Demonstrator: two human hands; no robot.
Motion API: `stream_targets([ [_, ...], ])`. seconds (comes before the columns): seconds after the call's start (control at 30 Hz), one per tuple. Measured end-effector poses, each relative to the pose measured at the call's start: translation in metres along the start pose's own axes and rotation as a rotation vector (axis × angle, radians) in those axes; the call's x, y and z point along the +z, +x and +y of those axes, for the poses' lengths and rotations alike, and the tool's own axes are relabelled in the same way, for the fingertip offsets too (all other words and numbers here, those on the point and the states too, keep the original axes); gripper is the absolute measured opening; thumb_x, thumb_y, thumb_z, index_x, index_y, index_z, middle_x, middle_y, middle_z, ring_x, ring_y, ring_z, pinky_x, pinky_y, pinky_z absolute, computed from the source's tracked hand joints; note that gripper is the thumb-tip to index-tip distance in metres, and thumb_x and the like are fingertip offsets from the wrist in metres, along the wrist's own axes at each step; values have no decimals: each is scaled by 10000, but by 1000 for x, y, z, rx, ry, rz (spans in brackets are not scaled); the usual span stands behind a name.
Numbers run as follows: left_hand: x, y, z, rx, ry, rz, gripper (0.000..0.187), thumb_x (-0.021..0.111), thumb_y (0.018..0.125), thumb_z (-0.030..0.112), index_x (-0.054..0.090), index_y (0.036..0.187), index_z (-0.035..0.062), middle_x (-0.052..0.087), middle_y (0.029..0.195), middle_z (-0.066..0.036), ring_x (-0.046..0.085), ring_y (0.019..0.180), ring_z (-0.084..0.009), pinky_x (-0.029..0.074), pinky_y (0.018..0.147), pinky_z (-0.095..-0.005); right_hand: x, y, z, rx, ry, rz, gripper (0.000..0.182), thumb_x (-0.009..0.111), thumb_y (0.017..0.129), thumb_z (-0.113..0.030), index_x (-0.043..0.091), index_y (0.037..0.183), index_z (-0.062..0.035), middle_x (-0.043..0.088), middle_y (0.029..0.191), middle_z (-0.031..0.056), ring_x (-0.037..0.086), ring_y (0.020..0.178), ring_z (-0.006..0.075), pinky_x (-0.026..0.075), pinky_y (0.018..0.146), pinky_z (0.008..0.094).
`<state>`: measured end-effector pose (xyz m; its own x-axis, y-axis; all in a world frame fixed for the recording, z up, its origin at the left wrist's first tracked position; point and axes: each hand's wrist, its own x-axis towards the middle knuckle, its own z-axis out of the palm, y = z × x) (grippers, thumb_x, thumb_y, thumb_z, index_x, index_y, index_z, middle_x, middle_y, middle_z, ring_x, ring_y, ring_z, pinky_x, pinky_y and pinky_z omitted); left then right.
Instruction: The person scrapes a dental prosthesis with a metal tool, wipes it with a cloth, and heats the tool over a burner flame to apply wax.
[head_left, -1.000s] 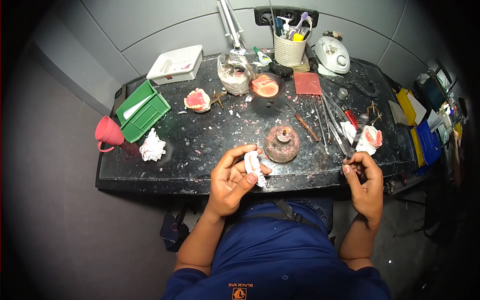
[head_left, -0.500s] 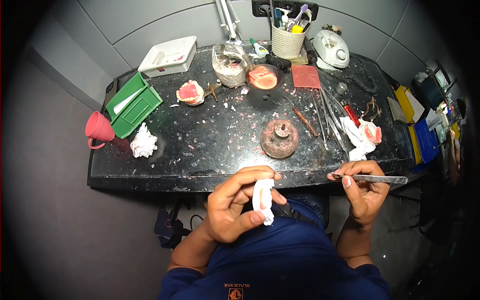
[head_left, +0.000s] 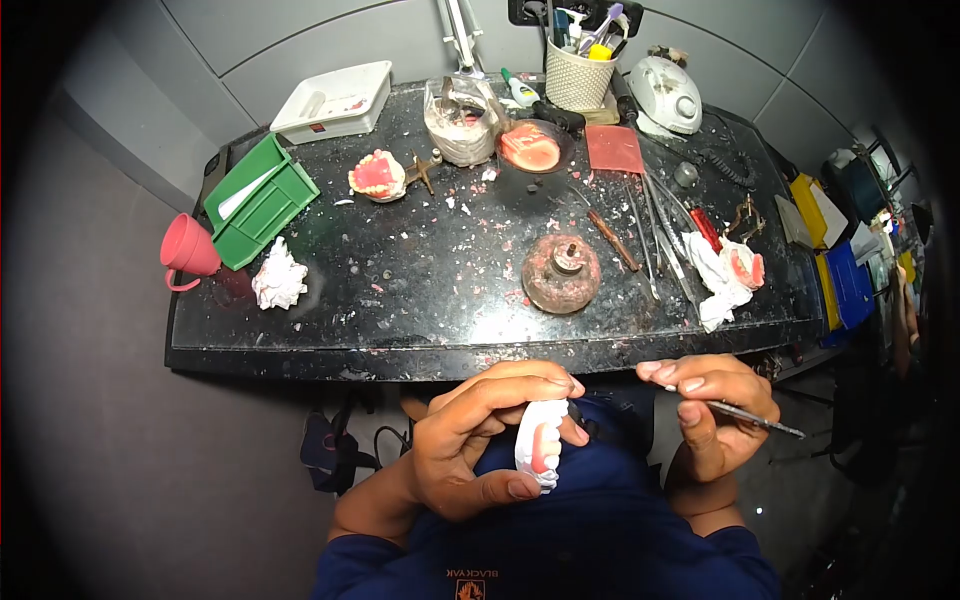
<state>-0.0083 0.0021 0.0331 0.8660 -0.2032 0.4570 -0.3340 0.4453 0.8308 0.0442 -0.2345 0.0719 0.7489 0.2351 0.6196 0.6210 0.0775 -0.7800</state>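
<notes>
My left hand (head_left: 455,435) is closed around a white plaster dental cast (head_left: 526,447), fingers over its top and thumb at its lower end. White teeth run along the cast's right side, and a strip of pink wax (head_left: 541,450) lies on it. To the right, apart from the cast, my right hand (head_left: 728,400) pinches a slim metal carving knife (head_left: 760,420). Its handle points out to the lower right; the working tip is hidden by the fingers. Both hands are in front of the bench edge.
On the black bench (head_left: 420,310) stand a spirit burner (head_left: 561,278), a bowl of pink wax (head_left: 532,148) and a toothed dental model (head_left: 378,178). Metal tools (head_left: 655,245), crumpled tissue (head_left: 281,276), a green tray (head_left: 262,205) and a pink cup (head_left: 190,247) surround them.
Both hands have moved slightly down, and the cast has turned to show more of its teeth and pink wax. In my right hand the knife now slopes more steeply down to the right.
</notes>
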Motion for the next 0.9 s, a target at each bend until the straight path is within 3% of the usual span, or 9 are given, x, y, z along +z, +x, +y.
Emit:
stream_targets([
  [0.1,-1,1,-2,-6,2,-15,702,793,910,312,476,1353,-131,522,1292,-344,712,1005,-408,603,897,-477,5,3,-12,-6,-47,-107,143,707,968,-136,679,978,4,739,950,227,764,908,345,639,826,417],
  [0.17,-3,-1,-4,-23,-1,-40,683,777,929,242,465,1401,-139,496,1386,-322,698,1091,-327,559,954,-381,8,5,-12,-61,-68,-196,141,714,965,-139,693,1009,-6,737,1031,214,759,970,345,637,844,419],
  [0.27,-6,2,-2,35,142,-63,671,771,933,237,472,1398,-141,509,1379,-316,681,1126,-325,553,965,-373,17,10,-16,-80,-34,-281,128,719,950,-108,693,1033,-13,739,1065,173,751,1007,351,636,861,437],
  [0.43,-7,4,0,101,431,14,662,824,872,303,586,1316,-126,644,1244,-300,656,1170,-357,519,1002,-416,23,8,-18,-96,-29,-331,188,728,897,17,676,1074,-18,717,1088,158,735,1062,363,641,865,459],
  [0.53,-8,3,-3,121,471,7,733,814,876,391,571,1305,-151,605,1255,-300,645,1154,-347,525,993,-437,23,4,-21,-84,-69,-336,256,750,854,55,672,1085,-20,705,1121,156,726,1085,371,642,867,453],
  [0.9,-7,3,-1,115,461,17,722,791,895,403,575,1300,-154,609,1244,-303,651,1139,-342,529,985,-437,18,-1,-12,-123,-58,-405,419,796,791,67,655,1162,-68,672,1239,127,680,1188,368,645,858,413],
])
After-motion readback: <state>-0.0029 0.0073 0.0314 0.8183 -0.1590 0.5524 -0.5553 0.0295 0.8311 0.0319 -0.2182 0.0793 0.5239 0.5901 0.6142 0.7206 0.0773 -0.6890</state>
